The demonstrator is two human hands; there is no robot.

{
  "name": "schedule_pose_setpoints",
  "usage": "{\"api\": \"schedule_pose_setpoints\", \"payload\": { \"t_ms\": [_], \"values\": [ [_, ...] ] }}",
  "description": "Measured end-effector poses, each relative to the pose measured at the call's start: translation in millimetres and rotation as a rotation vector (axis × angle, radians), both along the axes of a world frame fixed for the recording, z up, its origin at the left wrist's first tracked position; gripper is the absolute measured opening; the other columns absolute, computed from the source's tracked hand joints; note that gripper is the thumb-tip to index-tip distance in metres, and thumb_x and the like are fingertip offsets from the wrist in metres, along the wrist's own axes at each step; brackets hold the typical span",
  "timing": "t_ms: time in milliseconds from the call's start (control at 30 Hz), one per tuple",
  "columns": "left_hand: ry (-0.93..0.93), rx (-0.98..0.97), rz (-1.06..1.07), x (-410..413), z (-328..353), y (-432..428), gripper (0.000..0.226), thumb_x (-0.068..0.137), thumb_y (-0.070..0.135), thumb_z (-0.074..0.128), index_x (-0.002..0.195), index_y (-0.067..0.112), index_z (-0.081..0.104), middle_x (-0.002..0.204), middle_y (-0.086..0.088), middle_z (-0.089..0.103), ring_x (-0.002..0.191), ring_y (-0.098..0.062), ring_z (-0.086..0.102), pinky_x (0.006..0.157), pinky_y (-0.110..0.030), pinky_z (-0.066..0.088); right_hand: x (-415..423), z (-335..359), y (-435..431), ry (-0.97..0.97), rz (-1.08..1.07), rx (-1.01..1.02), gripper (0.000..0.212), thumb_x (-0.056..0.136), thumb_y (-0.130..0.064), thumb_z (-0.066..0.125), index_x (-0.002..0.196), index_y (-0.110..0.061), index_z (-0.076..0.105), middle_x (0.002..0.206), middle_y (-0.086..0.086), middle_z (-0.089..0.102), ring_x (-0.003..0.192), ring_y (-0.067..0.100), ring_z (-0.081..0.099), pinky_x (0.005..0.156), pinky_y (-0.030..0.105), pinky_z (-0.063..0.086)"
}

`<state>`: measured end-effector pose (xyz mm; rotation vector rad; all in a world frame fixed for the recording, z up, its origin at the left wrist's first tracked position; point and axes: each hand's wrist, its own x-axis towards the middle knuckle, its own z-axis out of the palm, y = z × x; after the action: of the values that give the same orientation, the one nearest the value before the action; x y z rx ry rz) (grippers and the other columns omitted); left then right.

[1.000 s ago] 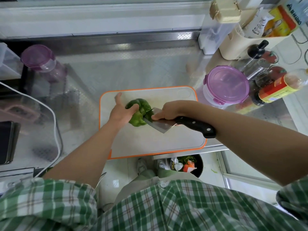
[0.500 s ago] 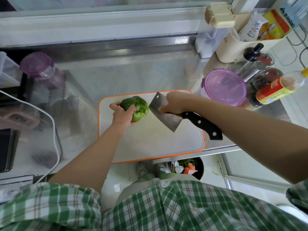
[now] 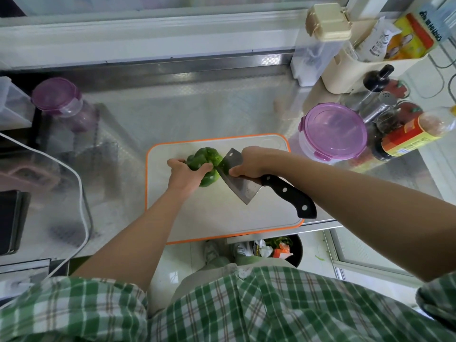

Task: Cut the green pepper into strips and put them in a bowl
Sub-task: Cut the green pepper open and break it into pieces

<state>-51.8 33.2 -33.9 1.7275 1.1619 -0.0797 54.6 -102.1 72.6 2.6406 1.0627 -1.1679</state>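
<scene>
The green pepper [image 3: 206,162] sits on the far-left part of the white cutting board [image 3: 217,213], whole as far as I can see. At about nine o'clock from it, the left hand [image 3: 183,175] grasps it from the near-left side, fingers curled over its top. Just to the pepper's three o'clock, the cleaver [image 3: 238,177] stands tilted, its blade edge touching the pepper's right side. The right hand [image 3: 249,162] is clenched over the back of the blade where it meets the black handle [image 3: 288,195], which points toward five o'clock. Further right, at about two o'clock off the board, a tub with a purple lid [image 3: 333,130] stands on the counter, near a sauce bottle [image 3: 414,135]
</scene>
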Motion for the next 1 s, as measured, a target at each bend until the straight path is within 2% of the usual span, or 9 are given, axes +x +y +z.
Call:
{"api": "schedule_pose_setpoints", "payload": {
  "t_ms": [100, 233, 433, 500, 600, 733, 800, 900, 1000],
  "values": [
    [0.036, 0.057, -0.068, -4.0, 0.8, -0.7, 0.071, 0.079, 0.053, 0.070, 0.118, 0.008, 0.030, 0.110, -0.005, 0.051, 0.100, -0.032, 0.060, 0.089, -0.046, 0.053, 0.7, 1.3, 2.2, 0.003, 0.040, -0.054, 0.044, 0.098, -0.038, 0.046, 0.062, -0.013, 0.039, 0.064, 0.003, 0.043, 0.074, 0.025, 0.048, 0.048, 0.022, 0.026],
    [0.104, 0.148, -0.198, -8.4, 0.6, -5.6, 0.073, 0.087, 0.060, 0.056, 0.129, 0.003, 0.040, 0.124, -0.012, 0.056, 0.113, -0.033, 0.054, 0.087, -0.033, 0.041, 1.9, -2.6, 4.3, 0.014, 0.035, -0.083, 0.044, 0.097, -0.038, 0.046, 0.063, -0.011, 0.045, 0.063, 0.003, 0.046, 0.077, 0.025, 0.049, 0.049, 0.024, 0.027],
    [0.261, 0.129, -0.289, -12.0, -3.8, 4.1, 0.087, 0.086, 0.074, 0.037, 0.132, 0.001, 0.037, 0.121, -0.017, 0.059, 0.108, -0.039, 0.059, 0.088, -0.040, 0.049, 0.9, -6.9, 10.7, 0.040, 0.024, -0.087, 0.036, 0.096, -0.039, 0.046, 0.081, -0.008, 0.057, 0.072, 0.006, 0.053, 0.078, 0.025, 0.050, 0.054, 0.029, 0.031],
    [0.286, 0.162, -0.308, -11.4, -5.0, 4.7, 0.083, 0.089, 0.071, 0.035, 0.133, 0.000, 0.038, 0.122, -0.019, 0.059, 0.110, -0.039, 0.057, 0.087, -0.039, 0.044, 0.4, -8.3, 14.5, 0.044, 0.040, -0.097, 0.034, 0.097, -0.039, 0.045, 0.089, -0.009, 0.057, 0.080, 0.007, 0.055, 0.079, 0.025, 0.050, 0.060, 0.030, 0.033],
    [0.289, 0.197, -0.311, -11.2, -5.4, 2.1, 0.073, 0.095, 0.061, 0.035, 0.133, -0.001, 0.039, 0.127, -0.021, 0.055, 0.116, -0.039, 0.052, 0.090, -0.039, 0.040, 0.3, -12.0, 18.0, 0.051, 0.053, -0.105, 0.033, 0.097, -0.038, 0.045, 0.088, -0.009, 0.055, 0.070, 0.006, 0.051, 0.078, 0.026, 0.049, 0.064, 0.030, 0.034],
    [0.292, 0.236, -0.329, -14.9, -7.3, 0.7, 0.065, 0.097, 0.056, 0.034, 0.128, 0.000, 0.040, 0.124, -0.022, 0.057, 0.113, -0.040, 0.053, 0.087, -0.040, 0.041, -1.4, -20.6, 21.4, 0.088, 0.031, -0.075, 0.032, 0.097, -0.036, 0.046, 0.095, -0.007, 0.059, 0.088, 0.010, 0.054, 0.081, 0.026, 0.049, 0.073, 0.029, 0.035],
    [0.309, 0.265, -0.340, -15.2, -6.8, -0.6, 0.062, 0.097, 0.054, 0.034, 0.126, 0.000, 0.041, 0.122, -0.021, 0.057, 0.111, -0.040, 0.053, 0.084, -0.039, 0.040, -1.2, -23.6, 23.0, 0.096, 0.022, -0.081, 0.033, 0.097, -0.037, 0.046, 0.088, -0.008, 0.057, 0.087, 0.010, 0.054, 0.080, 0.026, 0.048, 0.073, 0.029, 0.035],
    [0.326, 0.294, -0.341, -14.1, -2.8, -2.5, 0.061, 0.097, 0.055, 0.035, 0.127, 0.002, 0.041, 0.123, -0.020, 0.057, 0.112, -0.039, 0.053, 0.083, -0.038, 0.040, 6.1, -24.7, 21.5, 0.098, -0.025, -0.126, 0.046, 0.095, -0.047, 0.047, 0.069, -0.009, 0.053, 0.069, 0.006, 0.056, 0.069, 0.025, 0.052, 0.066, 0.029, 0.036],
    [0.317, 0.329, -0.369, -15.6, -0.6, -2.5, 0.060, 0.096, 0.056, 0.033, 0.124, 0.004, 0.042, 0.122, -0.019, 0.057, 0.111, -0.038, 0.054, 0.085, -0.040, 0.041, 14.9, -27.6, 15.7, 0.147, -0.126, -0.179, 0.055, 0.091, -0.059, 0.046, 0.068, -0.009, 0.056, 0.061, 0.006, 0.059, 0.060, 0.024, 0.056, 0.061, 0.028, 0.040]
  ]
}}
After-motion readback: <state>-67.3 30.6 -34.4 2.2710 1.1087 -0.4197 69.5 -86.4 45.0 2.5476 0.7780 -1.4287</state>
